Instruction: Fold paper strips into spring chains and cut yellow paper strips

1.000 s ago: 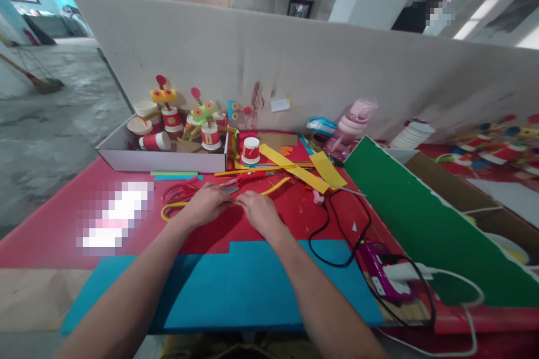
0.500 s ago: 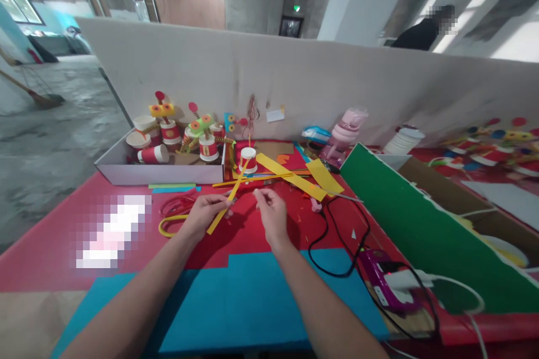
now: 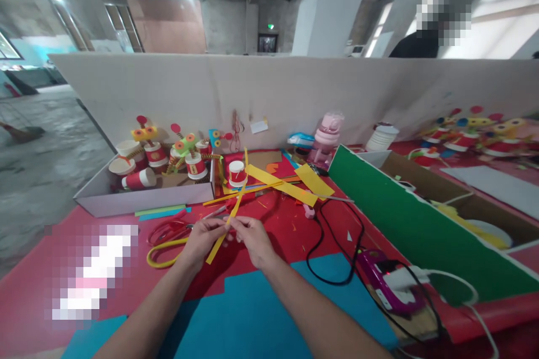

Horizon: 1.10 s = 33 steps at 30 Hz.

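A narrow yellow paper strip slants upward between my hands over the red tabletop. My left hand pinches it around the middle. My right hand meets the left there, its thumb and fingertips closed on the same strip. The strip's upper end reaches past a red and white paper cup, which stands upside down just beyond my hands. Left of my left hand lie yellow-handled scissors and a red-handled pair. Wider yellow paper strips cross behind my right hand.
An open box at the left holds several paper-cup figures. A green-sided box stands at the right, near a purple power strip and black cable. Blue sheets cover the front. A pink bottle stands by the white partition.
My right hand has moved left from its place apart and now grips the yellow strip beside my left hand. The view has shifted, with the table things lower in the picture.
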### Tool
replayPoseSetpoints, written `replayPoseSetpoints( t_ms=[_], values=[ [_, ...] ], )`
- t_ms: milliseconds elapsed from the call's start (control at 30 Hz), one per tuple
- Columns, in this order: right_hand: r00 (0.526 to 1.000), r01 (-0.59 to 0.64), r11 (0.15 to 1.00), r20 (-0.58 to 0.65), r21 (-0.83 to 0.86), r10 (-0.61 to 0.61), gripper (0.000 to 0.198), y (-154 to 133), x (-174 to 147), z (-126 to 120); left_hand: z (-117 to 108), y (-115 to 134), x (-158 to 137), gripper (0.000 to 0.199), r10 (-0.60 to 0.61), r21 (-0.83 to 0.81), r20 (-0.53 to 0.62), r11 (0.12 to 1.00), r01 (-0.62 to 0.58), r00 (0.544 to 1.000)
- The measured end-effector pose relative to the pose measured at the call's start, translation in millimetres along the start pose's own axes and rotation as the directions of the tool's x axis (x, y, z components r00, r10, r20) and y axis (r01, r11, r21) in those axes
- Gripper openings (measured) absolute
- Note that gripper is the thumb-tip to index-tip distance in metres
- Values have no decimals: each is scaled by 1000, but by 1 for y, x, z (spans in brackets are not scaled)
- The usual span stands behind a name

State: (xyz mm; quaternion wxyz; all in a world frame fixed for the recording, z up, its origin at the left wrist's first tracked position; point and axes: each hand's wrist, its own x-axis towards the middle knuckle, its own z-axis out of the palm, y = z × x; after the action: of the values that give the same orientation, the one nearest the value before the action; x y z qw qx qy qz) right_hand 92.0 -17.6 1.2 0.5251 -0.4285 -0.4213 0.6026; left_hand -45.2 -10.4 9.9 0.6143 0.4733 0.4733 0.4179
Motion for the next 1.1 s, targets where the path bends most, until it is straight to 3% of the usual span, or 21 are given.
replayPoseSetpoints(
  t_ms=[500, 900, 1100],
  values=[
    [992, 124, 992, 14, 19, -124, 33, -3, 6, -7, 5, -6, -2, 28, 122, 21, 0, 992, -122, 992],
    [991, 136, 987, 5, 86, -137, 29, 3, 10, -21, 12, -5, -5, 31, 91, 53, 149, 994, -100, 985],
    [983, 183, 981, -4, 64, -183, 29, 3, 12, -25, 25, 8, 2, 30, 174, 110, 153, 975, -192, 973]
  ],
)
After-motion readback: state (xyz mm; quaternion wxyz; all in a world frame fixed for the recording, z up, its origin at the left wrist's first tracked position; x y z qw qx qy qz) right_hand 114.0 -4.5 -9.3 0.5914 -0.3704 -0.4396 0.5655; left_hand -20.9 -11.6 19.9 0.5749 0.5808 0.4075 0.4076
